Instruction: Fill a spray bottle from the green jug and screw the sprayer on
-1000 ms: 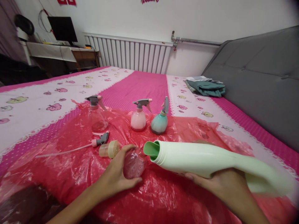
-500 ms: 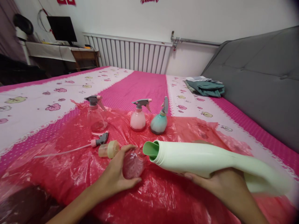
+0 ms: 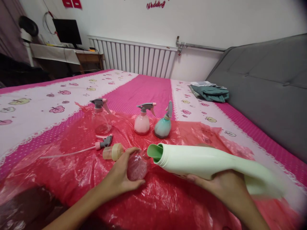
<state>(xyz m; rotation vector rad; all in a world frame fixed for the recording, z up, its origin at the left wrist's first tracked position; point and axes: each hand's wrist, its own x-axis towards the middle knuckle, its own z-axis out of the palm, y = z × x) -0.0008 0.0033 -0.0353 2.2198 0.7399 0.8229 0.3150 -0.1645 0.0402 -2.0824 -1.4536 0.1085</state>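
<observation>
three spray bottles stand in a far row with trigger heads on: a clear spray bottle [image 3: 100,119] on the left, a pink spray bottle [image 3: 142,123] in the middle and a teal spray bottle [image 3: 163,126] to its right. one headless bottle [image 3: 137,166] lies near, making four small bottles. one loose trigger head [image 3: 105,143] with its tube lies near left, with one beige cap [image 3: 113,152] just beside it. there is one pale green jug [image 3: 203,159]. two hands show, the left hand [image 3: 120,179] and the right hand [image 3: 222,187]. one red plastic sheet [image 3: 72,166] is spread out. far right lies one pile of clothes [image 3: 211,93], perhaps two or three pieces. one radiator [image 3: 134,60] and one monitor [image 3: 67,31] stand far.
</observation>
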